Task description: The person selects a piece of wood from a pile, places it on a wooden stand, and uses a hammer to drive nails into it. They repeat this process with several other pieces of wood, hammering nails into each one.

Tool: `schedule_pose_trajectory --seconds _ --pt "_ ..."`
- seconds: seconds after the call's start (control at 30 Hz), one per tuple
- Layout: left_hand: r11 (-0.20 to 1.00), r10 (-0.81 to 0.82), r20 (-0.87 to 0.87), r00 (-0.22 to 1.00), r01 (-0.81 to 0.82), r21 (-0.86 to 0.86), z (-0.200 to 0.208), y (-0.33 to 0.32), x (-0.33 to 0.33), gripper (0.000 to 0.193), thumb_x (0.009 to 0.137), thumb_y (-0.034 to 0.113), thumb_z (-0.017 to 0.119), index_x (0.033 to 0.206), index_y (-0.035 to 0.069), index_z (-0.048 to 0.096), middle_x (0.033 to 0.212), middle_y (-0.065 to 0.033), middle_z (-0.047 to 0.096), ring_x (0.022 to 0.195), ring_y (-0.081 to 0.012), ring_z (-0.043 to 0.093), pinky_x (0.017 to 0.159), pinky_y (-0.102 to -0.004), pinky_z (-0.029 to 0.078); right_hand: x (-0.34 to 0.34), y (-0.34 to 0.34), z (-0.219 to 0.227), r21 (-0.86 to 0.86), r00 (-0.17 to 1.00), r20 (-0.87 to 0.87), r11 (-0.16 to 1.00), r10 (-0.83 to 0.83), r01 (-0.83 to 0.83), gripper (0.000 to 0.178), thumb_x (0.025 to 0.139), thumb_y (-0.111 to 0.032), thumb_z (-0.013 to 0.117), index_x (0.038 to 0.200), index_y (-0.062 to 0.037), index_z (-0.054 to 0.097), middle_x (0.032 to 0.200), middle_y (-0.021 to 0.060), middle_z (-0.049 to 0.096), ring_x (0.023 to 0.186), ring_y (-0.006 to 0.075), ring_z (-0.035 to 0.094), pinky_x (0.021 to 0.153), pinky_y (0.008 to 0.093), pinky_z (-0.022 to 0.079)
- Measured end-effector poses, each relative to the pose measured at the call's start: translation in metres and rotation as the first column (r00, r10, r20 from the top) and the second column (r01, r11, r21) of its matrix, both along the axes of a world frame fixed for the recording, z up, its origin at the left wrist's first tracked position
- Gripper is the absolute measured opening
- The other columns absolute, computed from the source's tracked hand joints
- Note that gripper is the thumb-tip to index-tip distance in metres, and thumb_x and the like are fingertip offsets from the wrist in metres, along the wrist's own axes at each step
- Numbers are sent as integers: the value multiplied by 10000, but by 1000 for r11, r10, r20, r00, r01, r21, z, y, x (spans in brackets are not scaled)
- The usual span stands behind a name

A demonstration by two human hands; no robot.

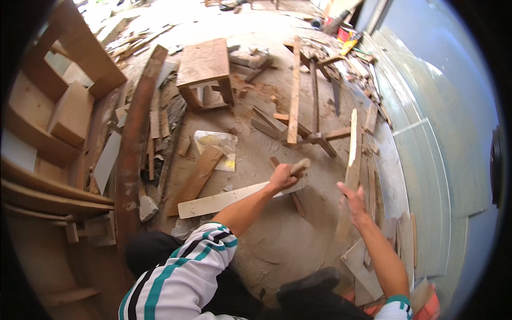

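Observation:
My left hand (284, 179) is closed around a short, thick wooden stick (301, 166); only its far end shows past my fist. Beneath that hand lies a pale plank (224, 201), with a thin dark strip of wood (296, 204) crossing it. Over on the right, my right hand (354, 204) grips a long, narrow wooden board (352, 169), the thumb on its left side. The board has a bright, splintered upper edge, and its lower part is blurred.
A wooden stool (204, 63) stands ahead, left of nailed wooden pieces (314, 96). A saw blade (335, 96) lies beyond. Wooden cabinetry (69, 114) and a long brown beam (136, 138) line the left; glass sheets (426, 176) lean at right. A shoe (309, 282) is near.

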State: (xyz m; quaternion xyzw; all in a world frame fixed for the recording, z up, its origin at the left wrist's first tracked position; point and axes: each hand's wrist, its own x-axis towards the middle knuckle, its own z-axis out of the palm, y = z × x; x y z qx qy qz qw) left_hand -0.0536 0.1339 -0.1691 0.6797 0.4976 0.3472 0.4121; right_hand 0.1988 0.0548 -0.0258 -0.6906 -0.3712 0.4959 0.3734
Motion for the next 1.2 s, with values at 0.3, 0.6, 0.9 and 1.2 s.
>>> schedule_pose_trajectory --seconds 0.3,0.6,0.9,1.2 --pt "989 98 29 995 -100 113 10 -1 14 295 822 244 640 716 -29 604 611 -225 567 544 -329 582 573 -440 469 -91 -47 -47 -15 927 -365 996 -87 88 487 817 -203 714 1176 -33 433 979 107 569 686 168 620 516 317 561" --pt "993 105 -7 994 -104 54 10 -2 8 318 801 252 645 696 -45 601 637 -267 562 589 -428 601 578 -454 475 -82 -65 -50 137 834 -551 989 36 48 508 849 -107 625 1290 -61 377 985 127 590 730 201 648 560 339 581" --pt "988 135 9 991 -135 73 2 0 8 323 818 234 629 684 -55 578 590 -259 531 519 -402 564 542 -448 457 -59 -49 -22 116 576 -816 963 -48 245 362 923 -233 623 1217 -87 471 922 108 606 683 193 648 547 360 541" --pt "972 151 111 982 -168 166 -19 0 11 308 807 175 611 606 -38 516 502 -169 459 428 -206 464 465 -394 409 -39 -52 -5 36 764 -644 999 38 -20 286 901 -127 628 1128 -6 503 823 76 586 603 162 615 523 323 556"
